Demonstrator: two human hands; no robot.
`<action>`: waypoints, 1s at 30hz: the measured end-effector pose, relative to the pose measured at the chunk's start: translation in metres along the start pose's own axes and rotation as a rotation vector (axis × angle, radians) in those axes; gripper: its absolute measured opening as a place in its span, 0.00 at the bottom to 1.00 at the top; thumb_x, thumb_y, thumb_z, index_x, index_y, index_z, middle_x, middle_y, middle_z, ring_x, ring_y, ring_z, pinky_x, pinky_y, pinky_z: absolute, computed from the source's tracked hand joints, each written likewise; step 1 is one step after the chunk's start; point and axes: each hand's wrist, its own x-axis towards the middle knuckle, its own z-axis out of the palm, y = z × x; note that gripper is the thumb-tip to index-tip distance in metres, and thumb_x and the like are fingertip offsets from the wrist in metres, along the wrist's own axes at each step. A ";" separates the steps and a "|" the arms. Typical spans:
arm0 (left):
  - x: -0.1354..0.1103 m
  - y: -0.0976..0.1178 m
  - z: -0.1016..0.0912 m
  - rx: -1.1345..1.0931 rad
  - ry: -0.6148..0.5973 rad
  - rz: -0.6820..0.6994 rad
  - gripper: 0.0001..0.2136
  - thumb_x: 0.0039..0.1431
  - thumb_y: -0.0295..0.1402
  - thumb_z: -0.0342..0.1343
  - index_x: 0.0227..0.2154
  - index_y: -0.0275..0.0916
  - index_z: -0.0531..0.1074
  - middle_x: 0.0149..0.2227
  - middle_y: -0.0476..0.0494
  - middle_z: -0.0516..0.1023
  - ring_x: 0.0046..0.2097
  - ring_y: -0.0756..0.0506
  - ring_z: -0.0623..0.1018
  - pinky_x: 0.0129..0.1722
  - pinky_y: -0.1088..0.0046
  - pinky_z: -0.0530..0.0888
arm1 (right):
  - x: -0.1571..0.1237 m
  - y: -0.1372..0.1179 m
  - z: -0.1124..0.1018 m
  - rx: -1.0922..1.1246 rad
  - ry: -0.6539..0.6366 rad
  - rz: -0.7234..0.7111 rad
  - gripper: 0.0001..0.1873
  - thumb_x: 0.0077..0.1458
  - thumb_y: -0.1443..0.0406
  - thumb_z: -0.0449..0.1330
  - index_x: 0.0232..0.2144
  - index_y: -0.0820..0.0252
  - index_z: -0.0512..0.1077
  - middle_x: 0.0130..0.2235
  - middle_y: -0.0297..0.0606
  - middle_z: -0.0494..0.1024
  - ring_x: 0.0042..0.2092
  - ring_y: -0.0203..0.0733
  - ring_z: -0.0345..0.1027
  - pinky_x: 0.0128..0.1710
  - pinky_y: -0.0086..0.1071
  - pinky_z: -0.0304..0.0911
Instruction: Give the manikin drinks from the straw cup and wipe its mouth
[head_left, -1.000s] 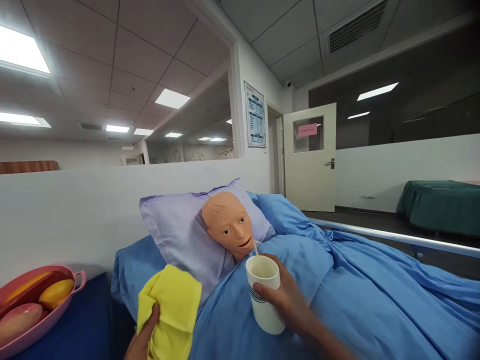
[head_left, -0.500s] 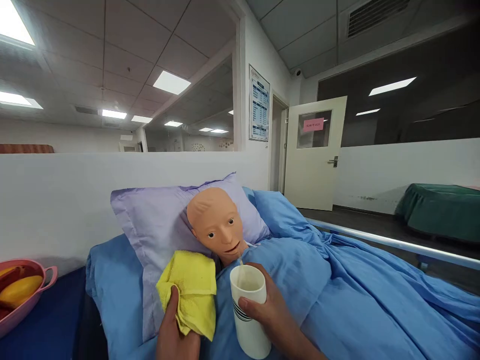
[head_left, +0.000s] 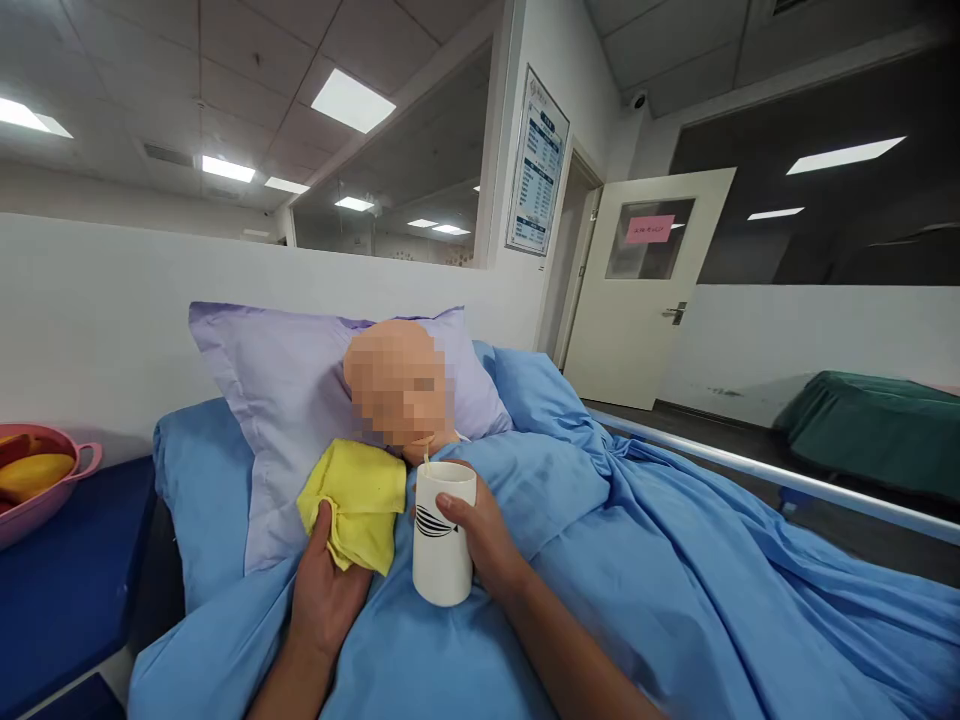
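Observation:
A manikin (head_left: 394, 375) lies with its head on a lilac pillow (head_left: 277, 370), its body under a blue quilt (head_left: 637, 560). My right hand (head_left: 484, 530) is wrapped around a white paper cup (head_left: 442, 560) with a black striped mark, held upright over the quilt. A thin straw (head_left: 427, 455) rises from the cup to the manikin's mouth; whether it goes between the lips I cannot tell. My left hand (head_left: 330, 585) grips a folded yellow towel (head_left: 360, 505), held below the head beside the pillow, left of the cup.
On the left, a pink basket (head_left: 56, 500) with yellow and red fruit stands on a dark blue bedside table (head_left: 75, 590). A metal bed rail (head_left: 825, 485) runs along the right side. Farther back are an open door (head_left: 652, 330) and a green-covered bed (head_left: 862, 430).
My view has shifted and tilted, so the bed and hands appear higher and further left. Both hands keep their holds on the cup and the towel. The straw stays at the mouth.

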 end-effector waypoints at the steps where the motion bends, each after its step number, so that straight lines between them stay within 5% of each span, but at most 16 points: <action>1: -0.001 0.000 0.002 -0.025 -0.019 -0.005 0.23 0.69 0.45 0.38 0.63 0.47 0.59 0.61 0.45 0.66 0.63 0.44 0.64 0.68 0.62 0.50 | -0.001 0.000 0.001 0.009 -0.011 -0.002 0.25 0.48 0.52 0.66 0.43 0.58 0.67 0.33 0.36 0.78 0.31 0.42 0.72 0.31 0.33 0.67; 9: -0.003 -0.006 0.002 -0.117 0.002 -0.003 0.23 0.68 0.46 0.42 0.61 0.45 0.64 0.59 0.40 0.69 0.61 0.42 0.68 0.68 0.60 0.51 | -0.002 0.003 0.003 0.082 0.004 -0.029 0.24 0.47 0.51 0.66 0.42 0.59 0.69 0.34 0.38 0.77 0.34 0.42 0.72 0.32 0.33 0.68; 16: -0.007 -0.015 0.022 0.019 0.474 0.137 0.20 0.67 0.28 0.47 0.61 0.45 0.65 0.52 0.39 0.78 0.52 0.42 0.78 0.63 0.59 0.66 | -0.001 0.008 0.000 0.111 -0.047 -0.043 0.25 0.50 0.51 0.65 0.44 0.59 0.68 0.35 0.40 0.77 0.32 0.44 0.73 0.28 0.33 0.67; 19: -0.007 -0.016 0.029 0.075 0.579 0.150 0.23 0.66 0.25 0.47 0.63 0.45 0.61 0.51 0.40 0.79 0.50 0.41 0.79 0.60 0.60 0.70 | 0.001 0.010 -0.002 0.114 -0.037 -0.065 0.24 0.51 0.51 0.65 0.44 0.59 0.68 0.36 0.40 0.77 0.35 0.45 0.74 0.30 0.34 0.68; 30: -0.015 -0.014 0.023 0.228 0.587 0.049 0.26 0.63 0.36 0.55 0.63 0.46 0.61 0.53 0.39 0.78 0.53 0.36 0.77 0.56 0.57 0.73 | 0.003 0.017 -0.006 0.158 -0.029 -0.086 0.24 0.52 0.50 0.65 0.44 0.59 0.70 0.36 0.37 0.76 0.36 0.40 0.73 0.36 0.33 0.68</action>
